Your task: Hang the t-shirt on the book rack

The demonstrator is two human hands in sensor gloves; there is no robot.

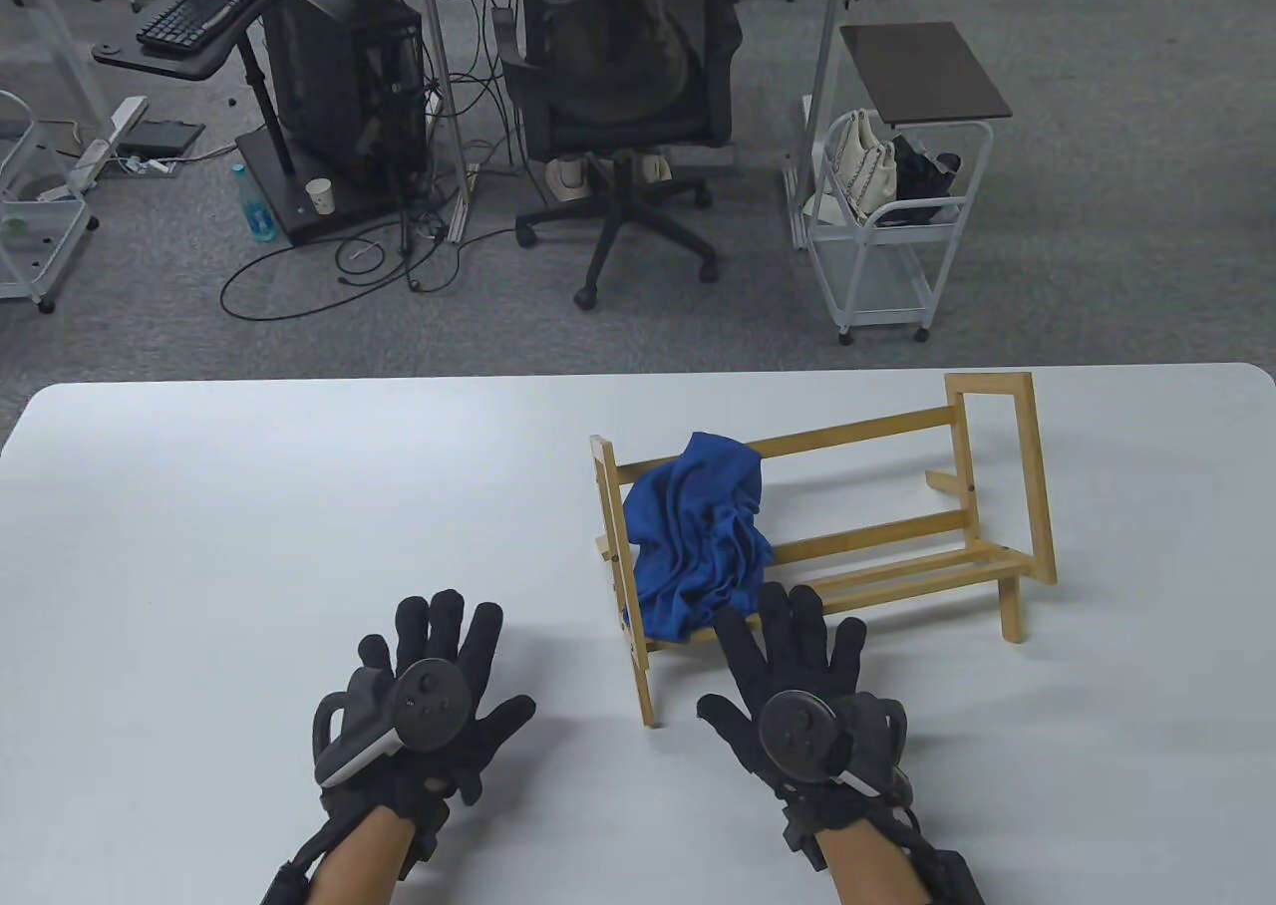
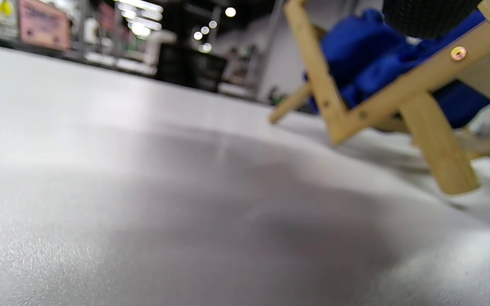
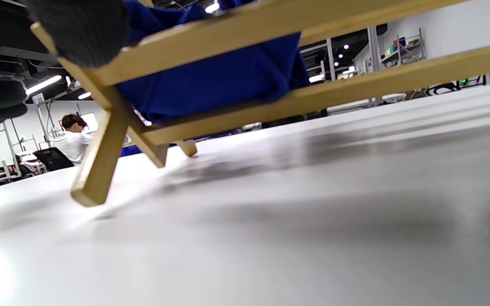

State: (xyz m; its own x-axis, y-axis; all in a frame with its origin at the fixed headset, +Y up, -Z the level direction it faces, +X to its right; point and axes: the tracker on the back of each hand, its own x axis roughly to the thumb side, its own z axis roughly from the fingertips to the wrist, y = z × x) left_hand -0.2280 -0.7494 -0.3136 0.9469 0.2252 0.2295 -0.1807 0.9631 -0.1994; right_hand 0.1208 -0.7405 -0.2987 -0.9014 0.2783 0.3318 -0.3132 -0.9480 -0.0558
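Looks close to finished, if not finished outright. Blue t-shirt (image 1: 701, 531) draped over the left end of the wooden book rack (image 1: 857, 516), bunched rather than smoothed, its top caught over the far upper rail and its folds spilling down across the middle rail to the near lower rail. Rack standing on the white table (image 1: 249, 506), right of centre, legs planted on the surface. From the right wrist view, same cloth (image 3: 211, 76) sagging between the two near rails (image 3: 270, 25) and held clear of the tabletop; from the left wrist view, blue fabric (image 2: 360, 55) packed inside the end frame (image 2: 326, 93), though blurred. Left hand (image 1: 424, 706) flat on the table, well apart from the rack, fingers spread and gripping nothing. Right hand (image 1: 797, 696) also open with fingers (image 1: 773, 616) spread, holding nothing, tips reaching the near rail just at the shirt's lower edge; whether touching cloth or merely beside it, impossible to tell from above. Hanging itself judged done, since the garment rests wholly on the rack with neither hand supporting it. Left over, at most: tidying or spreading the crumpled folds along the rail, then drawing the right hand away. Otherwise nothing more needed.
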